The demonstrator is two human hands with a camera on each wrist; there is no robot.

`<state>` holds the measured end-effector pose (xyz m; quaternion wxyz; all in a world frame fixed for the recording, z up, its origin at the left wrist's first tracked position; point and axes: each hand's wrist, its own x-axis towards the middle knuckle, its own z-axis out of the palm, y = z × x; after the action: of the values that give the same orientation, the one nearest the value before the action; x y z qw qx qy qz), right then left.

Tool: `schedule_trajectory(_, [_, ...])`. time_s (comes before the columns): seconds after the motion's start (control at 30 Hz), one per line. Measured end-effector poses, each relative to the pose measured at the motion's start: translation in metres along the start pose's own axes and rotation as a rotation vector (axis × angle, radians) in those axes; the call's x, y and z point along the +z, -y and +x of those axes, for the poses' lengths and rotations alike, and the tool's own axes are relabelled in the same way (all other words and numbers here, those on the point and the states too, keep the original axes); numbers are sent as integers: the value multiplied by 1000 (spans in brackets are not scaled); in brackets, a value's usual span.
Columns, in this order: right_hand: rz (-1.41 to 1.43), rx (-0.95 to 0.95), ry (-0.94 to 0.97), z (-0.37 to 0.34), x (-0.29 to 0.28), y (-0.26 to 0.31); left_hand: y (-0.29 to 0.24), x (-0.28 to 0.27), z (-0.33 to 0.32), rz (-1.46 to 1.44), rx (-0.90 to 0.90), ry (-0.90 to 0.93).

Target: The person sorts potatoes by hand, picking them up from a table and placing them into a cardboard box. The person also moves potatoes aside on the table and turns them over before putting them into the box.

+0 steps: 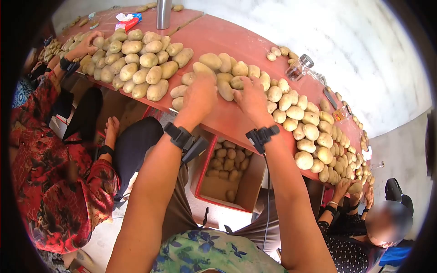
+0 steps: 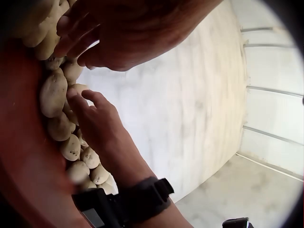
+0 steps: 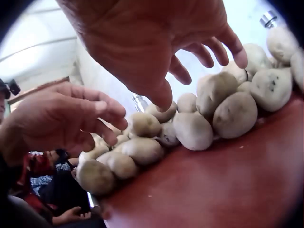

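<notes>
Potatoes lie in a row on the red table in front of me. My left hand [image 1: 200,98] reaches over the row's left part, its fingertips at a large pale potato [image 1: 202,68]. Seen from the right wrist, the left hand [image 3: 61,118] has loosely bent, parted fingers above several potatoes [image 3: 142,149]. Beside it, my right hand [image 1: 251,100] is over the middle of the row, fingers pointing away from me. The right wrist view shows this hand [image 3: 156,42] with spread fingers, its thumb close over a potato [image 3: 161,111]. Neither hand has a potato in its grasp.
A large potato heap [image 1: 141,61] stands on the left; another [image 1: 314,123] runs down the right. Behind are a steel flask [image 1: 164,13] and a glass jar [image 1: 299,68]. A box of potatoes [image 1: 255,182] sits below the table edge. People sit on both sides.
</notes>
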<state>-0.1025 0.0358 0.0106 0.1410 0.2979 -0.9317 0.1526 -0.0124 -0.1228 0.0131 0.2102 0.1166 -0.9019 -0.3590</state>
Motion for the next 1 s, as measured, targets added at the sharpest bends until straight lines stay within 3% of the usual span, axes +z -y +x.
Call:
schedule_trajectory(0.03, [-79,34,45,8,10,4,2,4,-2,22,74,-10])
schedule_trajectory(0.13, [-174,43,80,17,35,4,-5,8,-5,139,49,127])
schedule_trajectory(0.3, [-337,-33,1,8,60,3,-6,16,-8,111,110,72])
schedule_trajectory(0.43, [-272,-123,-69,-7,49,14,-7,11,-8,71,129,33])
schedule_trajectory(0.57, [-161,-154,-2,-21,18,29,-4,12,-4,116,123,79])
schedule_trajectory(0.67, [-69,-306,-79,-27,29,17,-6,13,-7,99,141,81])
schedule_trajectory(0.77, [-125,-316,-35,-35,30,24,-12,15,-12,114,166,75])
schedule_trajectory(1.0, [102,-406,-98,-38,34,24,-9,23,-11,130,187,87])
